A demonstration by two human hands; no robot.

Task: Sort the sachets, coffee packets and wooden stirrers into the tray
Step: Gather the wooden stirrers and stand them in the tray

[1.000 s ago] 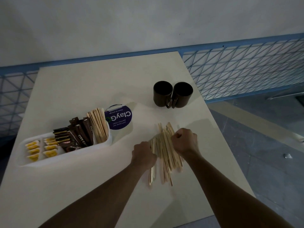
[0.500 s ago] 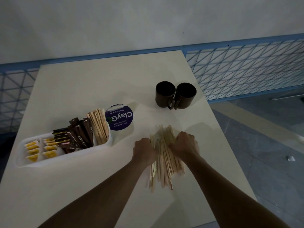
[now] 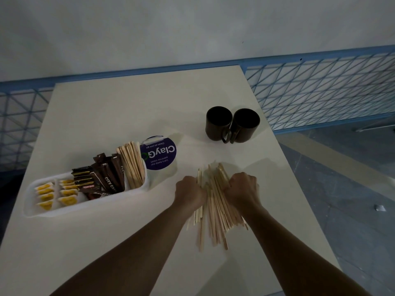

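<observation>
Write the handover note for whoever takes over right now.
Hands: left hand and right hand both grip the loose stirrers on the table, squeezing the pile between them.
In the tray: sachets at its left end, coffee packets in the middle, a bundle of stirrers at its right end.
Done: sachets and packets sorted.
Left: lift the loose pile into the tray's right end.

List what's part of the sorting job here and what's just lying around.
Job:
- tray
- yellow sachets
- coffee packets
- stirrers in the tray
- loose stirrers, bunched between left hand and right hand

Lying about:
- dark mug
- second mug
- round purple ClayGo sign
</observation>
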